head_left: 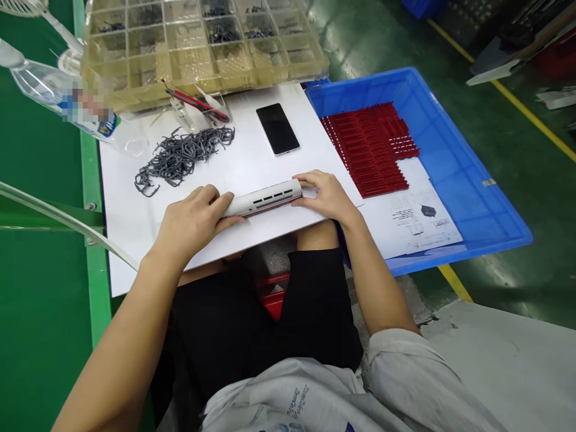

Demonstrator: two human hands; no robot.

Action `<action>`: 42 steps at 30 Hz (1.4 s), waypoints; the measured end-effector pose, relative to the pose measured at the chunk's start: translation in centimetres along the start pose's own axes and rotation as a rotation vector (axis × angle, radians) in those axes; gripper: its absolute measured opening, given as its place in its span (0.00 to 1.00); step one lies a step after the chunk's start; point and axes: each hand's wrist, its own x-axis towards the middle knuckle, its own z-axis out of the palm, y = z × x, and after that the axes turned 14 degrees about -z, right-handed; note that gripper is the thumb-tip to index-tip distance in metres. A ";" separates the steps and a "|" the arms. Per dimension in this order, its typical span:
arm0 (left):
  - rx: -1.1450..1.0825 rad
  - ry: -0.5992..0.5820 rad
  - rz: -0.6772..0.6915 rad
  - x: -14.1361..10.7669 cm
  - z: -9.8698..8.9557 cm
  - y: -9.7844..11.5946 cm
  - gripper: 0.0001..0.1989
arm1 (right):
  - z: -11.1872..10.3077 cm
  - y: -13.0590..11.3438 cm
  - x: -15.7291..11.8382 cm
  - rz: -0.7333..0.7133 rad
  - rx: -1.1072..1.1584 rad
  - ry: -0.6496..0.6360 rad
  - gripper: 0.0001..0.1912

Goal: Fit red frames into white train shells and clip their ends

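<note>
A long white plastic housing (265,197) with a row of dark slots and a reddish lower edge lies across the front of the white work board (243,138). My left hand (193,219) grips its left end between thumb and fingers. At the other end, my right hand (324,193) pinches the housing with thumb and fingertips. Behind my left hand is a tangled heap of small grey curved pieces (180,157). A dark-screened phone (278,129) rests on the board beyond the housing.
A yellowed compartment box (202,78) stands at the back, with red-handled tweezers (198,103) before it. A plastic bottle (67,102) leans at left. To the right, a blue crate (468,174) holds red slatted parts (369,150) and printed sheets (418,216).
</note>
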 end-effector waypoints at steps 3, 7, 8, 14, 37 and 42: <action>0.004 -0.008 0.014 0.3 0.4 0.3 0.31 | 0.0 0.0 -0.1 0.018 0.038 0.008 0.35; -0.005 -0.007 0.009 0.6 0.9 0.5 0.31 | -0.7 -0.1 -0.3 -0.034 0.080 0.013 0.42; -0.014 -0.010 0.004 0.6 1.0 0.4 0.31 | -0.9 -0.1 -0.3 -0.045 0.080 0.018 0.42; -0.057 -0.061 -0.008 0.8 1.4 -1.0 0.28 | -1.1 -0.3 -0.4 -0.021 0.040 -0.016 0.36; -0.286 -0.141 0.121 3.8 0.5 2.8 0.31 | -0.4 0.5 -0.1 -0.137 0.078 -0.057 0.22; -0.361 -0.114 0.183 4.2 1.0 2.6 0.30 | -0.3 0.0 -0.2 -0.012 0.204 0.006 0.18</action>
